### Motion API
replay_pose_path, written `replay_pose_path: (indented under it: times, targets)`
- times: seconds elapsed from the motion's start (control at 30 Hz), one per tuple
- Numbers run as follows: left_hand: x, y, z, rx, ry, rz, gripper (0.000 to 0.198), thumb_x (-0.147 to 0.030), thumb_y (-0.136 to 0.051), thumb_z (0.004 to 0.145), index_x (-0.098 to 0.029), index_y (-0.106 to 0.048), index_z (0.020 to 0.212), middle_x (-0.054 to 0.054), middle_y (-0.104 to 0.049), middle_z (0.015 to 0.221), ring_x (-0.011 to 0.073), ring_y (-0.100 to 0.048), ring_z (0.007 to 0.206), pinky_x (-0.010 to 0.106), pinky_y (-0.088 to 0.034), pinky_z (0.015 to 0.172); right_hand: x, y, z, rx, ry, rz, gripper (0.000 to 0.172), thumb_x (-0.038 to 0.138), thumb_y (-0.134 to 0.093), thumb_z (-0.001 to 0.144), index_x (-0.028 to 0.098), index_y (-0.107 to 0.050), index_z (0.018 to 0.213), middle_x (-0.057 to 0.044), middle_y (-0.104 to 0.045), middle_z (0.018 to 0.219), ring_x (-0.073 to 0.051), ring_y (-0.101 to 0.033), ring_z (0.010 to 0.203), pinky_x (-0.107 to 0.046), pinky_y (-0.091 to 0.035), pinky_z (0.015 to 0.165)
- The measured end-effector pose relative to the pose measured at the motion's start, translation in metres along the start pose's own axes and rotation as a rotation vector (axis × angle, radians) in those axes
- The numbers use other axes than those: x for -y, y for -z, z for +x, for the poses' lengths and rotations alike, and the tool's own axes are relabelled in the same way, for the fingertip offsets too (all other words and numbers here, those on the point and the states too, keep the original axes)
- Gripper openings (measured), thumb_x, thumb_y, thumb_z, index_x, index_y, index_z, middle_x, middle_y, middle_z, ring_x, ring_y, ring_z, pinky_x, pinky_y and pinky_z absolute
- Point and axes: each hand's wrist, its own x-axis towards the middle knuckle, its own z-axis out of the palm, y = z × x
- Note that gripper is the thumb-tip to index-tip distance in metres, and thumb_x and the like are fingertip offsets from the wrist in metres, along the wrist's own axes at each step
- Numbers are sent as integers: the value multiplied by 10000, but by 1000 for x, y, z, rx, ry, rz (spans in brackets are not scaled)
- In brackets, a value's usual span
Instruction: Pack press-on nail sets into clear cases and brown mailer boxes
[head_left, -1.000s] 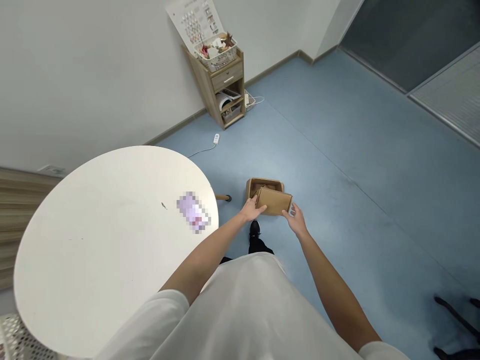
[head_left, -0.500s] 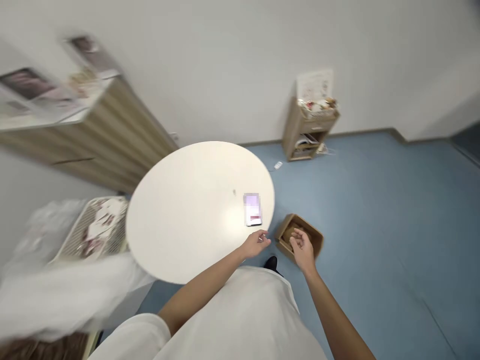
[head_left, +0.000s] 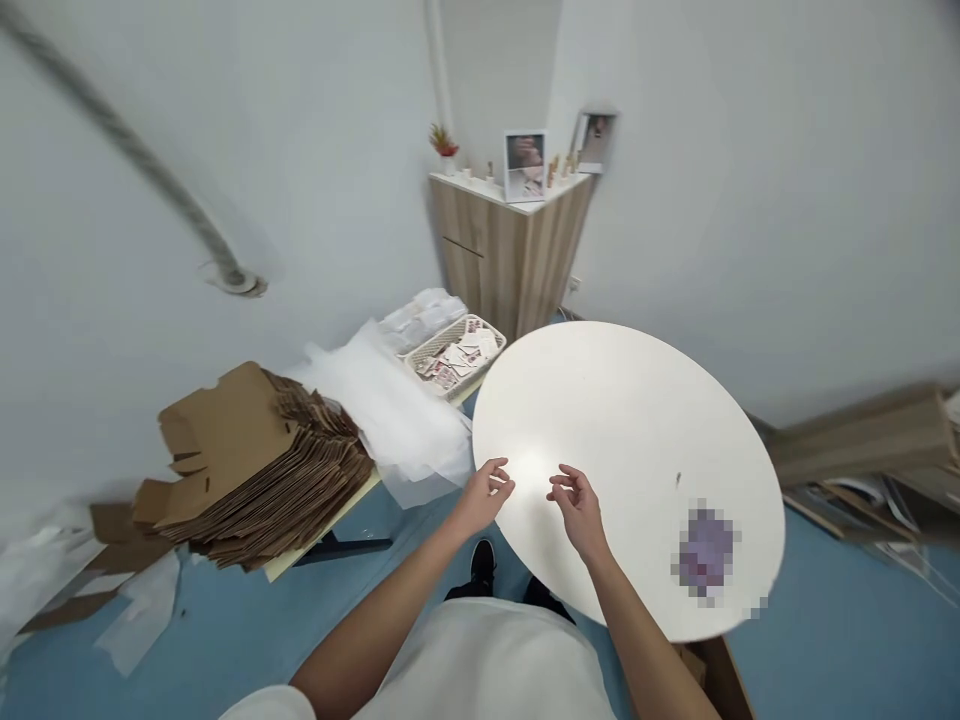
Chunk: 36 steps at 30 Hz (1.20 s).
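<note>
Both my hands are raised near the front edge of a round white table (head_left: 600, 400), palms turned toward each other with a gap between. My left hand (head_left: 484, 495) is at the table's left front rim, fingers loosely curved and apart, holding nothing. Over the tabletop is my right hand (head_left: 577, 508), its fingers bent and spread, also without anything in it. A pixelated purple object (head_left: 706, 552) lies on the table to the right. Close to it sits a tiny dark item (head_left: 679, 479), too small to name.
On my left, flattened cardboard boxes (head_left: 255, 470) are stacked on a low table beside white wrapping sheets (head_left: 405, 420) and a basket (head_left: 495, 345) of printed cards. A wooden cabinet (head_left: 487, 235) fills the corner. A shelf unit (head_left: 862, 440) stands right; below it, an open brown box (head_left: 724, 670).
My view has swung left, bringing the cardboard stack and corner cabinet into sight. My right hand has gone from above the brown box to above the table. Both hands remain without an object.
</note>
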Motion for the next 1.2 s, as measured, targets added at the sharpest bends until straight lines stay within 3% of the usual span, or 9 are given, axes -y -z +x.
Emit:
replay_pose_path:
  times: [0.1,0.23,0.37,0.47,0.57,0.7,0.87,1.07,1.2]
  targets:
    - [13,38,1,-96,68,33,445,-406,-507,758,-185,-479,1144,67,-600,957,153,-591,761,269,-464,679,4,-18,26,227,-32,-151,428,427,-556,722,228,-506,1098,-55,-594,971,-156,-604,722,-340,-487,691]
    - [25,81,7,-103,80,255,472,-439,-552,705,-204,-528,1114,76,-605,1011,213,-587,846,312,-455,739,3,-43,79,555,-18,-349,358,393,-620,652,222,-605,967,-35,-626,880,-160,-599,698,-329,-475,667]
    - [25,132,44,-232,99,505,493,-408,-541,722,-162,-512,1149,133,-536,1187,278,-489,1098,352,-364,922,16,-100,140,578,73,-382,334,358,-549,704,207,-585,1000,-26,-628,862,-164,-597,784,-330,-457,744]
    - [22,168,92,-256,42,673,462,-345,-512,751,-161,-485,1174,132,-472,1267,274,-424,1173,362,-325,956,33,-147,179,582,137,-443,332,333,-513,728,196,-564,1027,-32,-623,903,-162,-595,783,-335,-455,764]
    - [28,195,145,-205,48,827,420,-309,-531,739,-169,-507,1135,137,-500,1221,290,-433,1145,426,-320,936,41,-187,211,582,232,-602,318,301,-502,736,196,-567,1029,-40,-620,909,-167,-588,787,-332,-453,772]
    - [54,210,201,-141,77,875,346,-284,-576,712,-173,-568,1040,137,-515,1192,308,-333,1215,516,-190,989,42,-230,251,585,402,-911,337,255,-486,757,182,-557,1078,-101,-586,1046,-212,-556,935,-355,-419,834]
    - [81,210,239,-159,52,878,280,-293,-562,726,-183,-620,976,114,-400,1329,326,-141,1301,555,-13,1021,44,-273,296,550,579,-1300,326,239,-489,763,182,-582,1070,-144,-419,1309,-315,-351,1202,-470,-295,940]
    - [94,209,244,-128,58,848,326,-225,-499,734,-202,-611,1039,102,-431,1314,327,-109,1311,560,29,1026,37,-295,315,781,687,-1472,256,159,-457,745,198,-657,901,-73,-328,1403,-308,-193,1303,-528,-110,1009]
    - [94,211,238,-138,68,834,423,-227,-471,742,-164,-535,1155,141,-426,1312,325,-128,1310,572,12,1021,29,-303,315,855,693,-1479,342,137,-443,744,211,-616,1029,-67,-342,1397,-289,-201,1307,-522,-106,1010]
